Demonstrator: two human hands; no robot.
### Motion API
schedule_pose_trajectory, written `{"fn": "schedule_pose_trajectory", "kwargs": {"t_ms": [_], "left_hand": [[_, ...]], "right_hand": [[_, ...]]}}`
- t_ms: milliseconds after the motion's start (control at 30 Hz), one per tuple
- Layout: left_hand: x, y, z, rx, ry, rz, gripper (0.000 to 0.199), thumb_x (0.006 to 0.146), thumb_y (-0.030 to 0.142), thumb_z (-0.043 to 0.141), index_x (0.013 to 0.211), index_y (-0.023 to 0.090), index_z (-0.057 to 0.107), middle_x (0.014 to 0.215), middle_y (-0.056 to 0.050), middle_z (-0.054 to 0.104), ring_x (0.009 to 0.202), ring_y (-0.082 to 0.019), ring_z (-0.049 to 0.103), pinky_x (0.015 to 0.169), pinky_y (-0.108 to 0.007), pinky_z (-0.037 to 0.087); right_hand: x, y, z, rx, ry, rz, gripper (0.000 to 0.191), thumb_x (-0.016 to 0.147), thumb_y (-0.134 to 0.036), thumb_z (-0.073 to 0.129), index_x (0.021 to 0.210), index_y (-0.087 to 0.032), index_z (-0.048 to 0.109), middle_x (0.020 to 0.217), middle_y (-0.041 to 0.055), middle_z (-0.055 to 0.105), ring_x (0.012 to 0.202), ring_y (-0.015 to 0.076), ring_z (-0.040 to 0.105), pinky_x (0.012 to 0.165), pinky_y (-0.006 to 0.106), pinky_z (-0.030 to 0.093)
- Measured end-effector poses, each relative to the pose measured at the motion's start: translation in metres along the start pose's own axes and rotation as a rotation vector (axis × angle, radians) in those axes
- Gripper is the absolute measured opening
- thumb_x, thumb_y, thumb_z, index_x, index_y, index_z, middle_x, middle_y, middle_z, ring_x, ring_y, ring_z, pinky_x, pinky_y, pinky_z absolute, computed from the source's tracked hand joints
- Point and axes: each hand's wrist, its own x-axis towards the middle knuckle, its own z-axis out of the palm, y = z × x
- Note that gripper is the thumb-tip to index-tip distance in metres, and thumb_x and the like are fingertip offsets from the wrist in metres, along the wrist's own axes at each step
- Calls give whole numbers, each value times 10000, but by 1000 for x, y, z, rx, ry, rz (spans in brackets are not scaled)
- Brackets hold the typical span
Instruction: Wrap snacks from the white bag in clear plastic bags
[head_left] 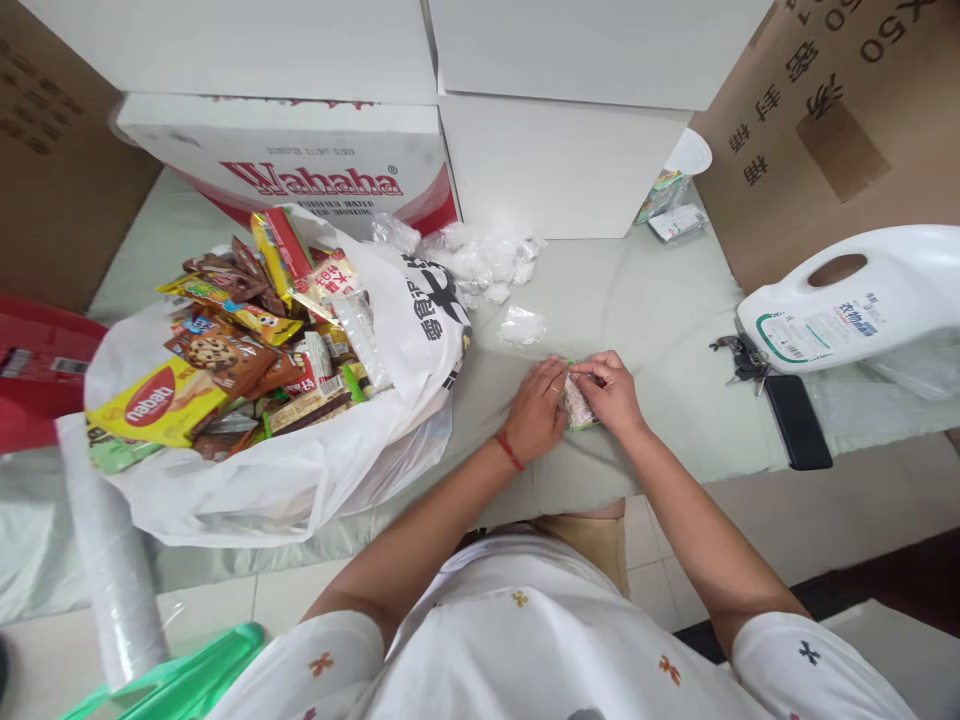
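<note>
A small snack packet point(579, 408) with green edges and a clear, shiny front lies on the cloth-covered surface before me. My left hand point(537, 408), with a ring and a red cord at the wrist, grips its left side, fingers close together. At the packet's upper right, my right hand point(609, 392) is closed, thumb and forefinger pinching near the top edge. The fingers hide much of that edge. Just beyond the hands lies a clear plastic wrapper point(523, 326). To the left, a white plastic bag point(360, 480) stands wide, full of packaged snacks point(225, 350).
White crumpled plastic point(487, 255) lies against a Wahaha box point(300, 165). On the right are a white detergent bottle point(847, 300), keys point(739, 360) and a black phone point(799, 424). A cardboard box point(832, 130) borders the right side. A plastic roll point(116, 570) leans at the left.
</note>
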Motion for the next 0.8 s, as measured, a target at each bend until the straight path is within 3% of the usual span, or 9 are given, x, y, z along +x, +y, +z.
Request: {"fn": "schedule_pose_trajectory", "kwargs": {"t_ms": [100, 200, 267, 367, 467, 533, 633, 700, 800], "left_hand": [[-9, -3, -11, 47, -190, 97, 770, 827, 258, 602, 1539, 121, 343, 1632, -208, 296, 1543, -340, 215, 1229, -582, 234], [-9, -6, -11, 97, -235, 41, 712, 882, 307, 610, 1531, 147, 365, 1623, -199, 332, 1536, -334, 251, 1232, -595, 204], [-6, -8, -9, 65, -203, 10, 618, 925, 310, 583, 1498, 148, 417, 1586, -190, 405, 1510, -306, 323, 1230, -551, 247], [2, -9, -8, -49, -98, -34, 521, 984, 379, 518, 1459, 171, 466, 1522, -175, 501, 1444, -288, 437, 1204, -534, 302], [12, -8, -12, -197, 16, -110, 432, 1012, 458, 455, 1349, 208, 554, 1363, -139, 641, 1288, -278, 581, 1142, -510, 379], [21, -6, -13, -338, 104, -206, 398, 1026, 500, 395, 1151, 207, 632, 1120, -103, 723, 1082, -246, 663, 1009, -420, 483], [35, -2, -13, -546, 254, -388, 449, 1039, 538, 315, 872, 211, 574, 801, -35, 635, 775, -180, 609, 754, -304, 499], [42, 1, -11, -604, 331, -473, 402, 1030, 536, 361, 820, 224, 500, 735, 0, 556, 695, -158, 537, 689, -284, 456], [47, 5, -7, -569, 429, -576, 336, 1023, 476, 436, 790, 235, 438, 702, 22, 481, 670, -154, 491, 685, -283, 416]], "right_hand": [[-1, -3, 4, 32, 0, 54, 268, 872, -446, 631, 959, -245, 785, 891, 33, 576, 774, 161, 578, 766, 319, 527], [-2, -10, 1, 11, -39, 74, 399, 926, -550, 551, 1018, -235, 779, 929, 61, 610, 854, 193, 607, 845, 359, 532], [-2, -17, -8, -30, -93, 34, 527, 961, -636, 449, 1078, -235, 771, 1052, 103, 635, 1041, 242, 604, 979, 418, 497], [-1, -24, -29, -56, -212, -69, 678, 970, -722, 297, 1203, -257, 732, 1367, 119, 577, 1356, 288, 450, 1171, 489, 339], [0, -23, -41, 69, -396, -149, 710, 945, -764, 305, 1366, -289, 621, 1521, 76, 490, 1439, 268, 394, 1203, 468, 299], [-1, -19, -37, 152, -428, -132, 720, 882, -758, 498, 1411, -274, 565, 1483, 87, 533, 1363, 262, 491, 1142, 429, 385], [-4, -14, -16, 176, -284, -13, 594, 862, -662, 608, 1230, -199, 665, 1119, 75, 711, 1026, 227, 654, 932, 355, 511], [-8, -16, 0, 176, -159, 32, 490, 908, -616, 552, 1056, -177, 713, 872, 34, 701, 827, 194, 635, 798, 312, 515], [-17, -28, 19, 173, -54, 15, 444, 923, -583, 528, 969, -181, 712, 782, 12, 662, 739, 179, 588, 714, 284, 485]]}}
